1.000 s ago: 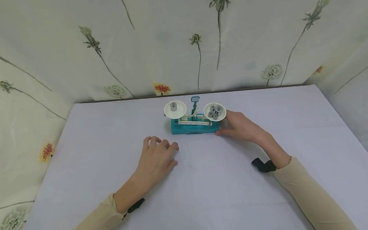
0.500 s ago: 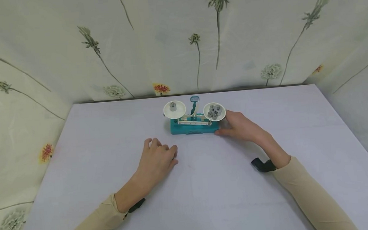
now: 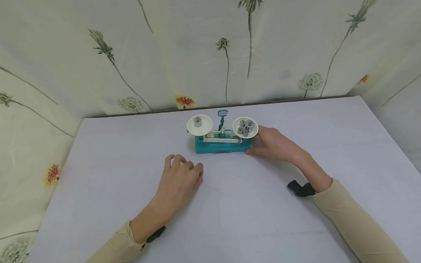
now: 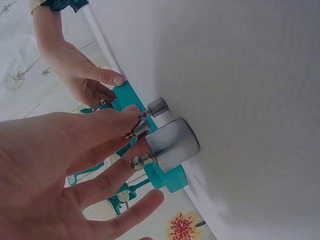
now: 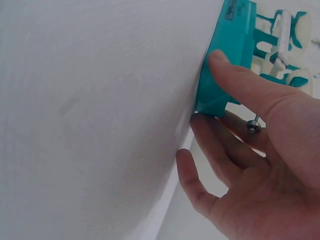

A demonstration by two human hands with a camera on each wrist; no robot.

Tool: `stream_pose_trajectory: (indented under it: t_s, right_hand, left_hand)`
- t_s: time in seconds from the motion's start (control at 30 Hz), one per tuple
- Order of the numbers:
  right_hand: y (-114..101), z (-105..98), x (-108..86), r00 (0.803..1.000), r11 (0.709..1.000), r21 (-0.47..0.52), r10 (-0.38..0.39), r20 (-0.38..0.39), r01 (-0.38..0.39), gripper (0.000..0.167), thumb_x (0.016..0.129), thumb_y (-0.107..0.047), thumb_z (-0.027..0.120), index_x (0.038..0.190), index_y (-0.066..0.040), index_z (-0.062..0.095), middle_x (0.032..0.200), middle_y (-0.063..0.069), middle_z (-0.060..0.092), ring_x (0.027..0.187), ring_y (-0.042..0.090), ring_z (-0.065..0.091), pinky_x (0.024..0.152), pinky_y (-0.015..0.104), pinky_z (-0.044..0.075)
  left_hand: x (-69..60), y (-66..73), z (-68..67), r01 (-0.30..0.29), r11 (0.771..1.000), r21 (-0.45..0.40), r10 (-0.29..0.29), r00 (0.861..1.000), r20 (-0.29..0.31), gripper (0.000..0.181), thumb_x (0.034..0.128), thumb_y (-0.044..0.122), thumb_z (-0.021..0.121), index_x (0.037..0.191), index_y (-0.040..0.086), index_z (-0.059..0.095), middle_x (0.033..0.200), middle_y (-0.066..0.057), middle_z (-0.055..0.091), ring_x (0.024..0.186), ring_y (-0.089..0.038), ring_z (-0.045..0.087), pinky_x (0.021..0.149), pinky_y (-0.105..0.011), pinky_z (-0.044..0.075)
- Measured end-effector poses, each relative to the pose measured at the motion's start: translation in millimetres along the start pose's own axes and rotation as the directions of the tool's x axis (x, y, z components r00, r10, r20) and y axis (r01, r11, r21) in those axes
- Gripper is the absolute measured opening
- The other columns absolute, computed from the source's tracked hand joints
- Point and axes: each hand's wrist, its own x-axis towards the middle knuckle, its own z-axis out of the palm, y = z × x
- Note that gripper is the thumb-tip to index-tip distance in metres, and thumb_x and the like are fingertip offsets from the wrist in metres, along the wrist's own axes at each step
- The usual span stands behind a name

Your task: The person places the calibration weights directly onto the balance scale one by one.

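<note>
A teal balance scale (image 3: 222, 146) stands near the table's back edge. Its white left pan (image 3: 205, 130) bears one metal weight (image 3: 197, 122); its right pan (image 3: 236, 133) bears several weights (image 3: 245, 126). My right hand (image 3: 277, 144) grips the base's right end, thumb on the front face, fingers round the side. In front of the scale, my left hand (image 3: 179, 184) is low over the table, fingers bent. In the left wrist view its thumb and a finger pinch a small weight (image 4: 158, 106) by the knob. Beside it are a large weight (image 4: 174, 145) and another small one (image 4: 142, 129), partly hidden.
A white cloth covers the table (image 3: 237, 225). Behind it hangs a flower-patterned curtain (image 3: 192, 49), meeting the table's back edge close behind the scale. Black wrist mounts (image 3: 301, 189) are worn on both arms.
My left thumb and index finger have drawn together, the hand dipping and shifting slightly. My right hand and the scale have stayed in place.
</note>
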Motion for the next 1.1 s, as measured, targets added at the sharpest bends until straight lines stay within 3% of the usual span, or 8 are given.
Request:
stream_pose_trajectory:
  t_s: [0.33, 0.7, 0.87, 1.1]
  right_hand:
    - [-1, 0, 0.6, 1.0, 1.0, 0.001, 0.011, 0.02, -0.011, 0.079, 0.095, -0.021, 0.084, 0.16, -0.006, 0.042, 0.16, 0.017, 0.056, 0.153, 0.04, 0.05, 0.126, 0.061, 0.043]
    - [-1, -2, -0.1, 1.0, 1.0, 0.008, 0.015, 0.017, -0.015, 0.076, 0.095, -0.021, 0.084, 0.158, -0.006, 0.044, 0.158, 0.017, 0.058, 0.152, 0.04, 0.051, 0.124, 0.062, 0.043]
    - [0, -2, 0.2, 1.0, 1.0, 0.009, 0.012, 0.017, -0.012, 0.077, 0.095, -0.021, 0.084, 0.159, -0.005, 0.044, 0.158, 0.018, 0.058, 0.152, 0.04, 0.051, 0.125, 0.062, 0.043]
    - [1, -1, 0.1, 1.0, 1.0, 0.013, 0.002, 0.007, -0.002, 0.075, 0.095, -0.021, 0.084, 0.158, -0.005, 0.046, 0.157, 0.017, 0.059, 0.151, 0.04, 0.052, 0.124, 0.061, 0.044]
  left_hand:
    - [5.2, -6.1, -4.6, 0.009, 1.0, -0.012, -0.01, 0.996, -0.084, 0.013, 0.0938, 0.023, 0.086, 0.099, 0.019, 0.076, 0.09, -0.002, 0.082, 0.112, -0.032, 0.071, 0.109, -0.059, 0.053]
    - [12.2, -12.4, -14.4, 0.036, 0.999, -0.039, -0.04, 0.992, -0.119, 0.009, 0.0988, 0.025, 0.081, 0.102, 0.018, 0.077, 0.098, -0.004, 0.083, 0.117, -0.033, 0.07, 0.112, -0.06, 0.051]
    - [15.9, -13.6, -19.8, 0.041, 0.999, -0.017, -0.043, 0.991, -0.126, 0.01, 0.1002, 0.028, 0.079, 0.104, 0.018, 0.078, 0.103, -0.005, 0.083, 0.118, -0.033, 0.069, 0.113, -0.059, 0.051]
    - [20.2, -17.2, -26.1, 0.034, 0.999, -0.001, -0.034, 0.981, -0.189, 0.01, 0.1018, 0.027, 0.077, 0.105, 0.018, 0.079, 0.103, -0.005, 0.083, 0.118, -0.033, 0.068, 0.11, -0.057, 0.053]
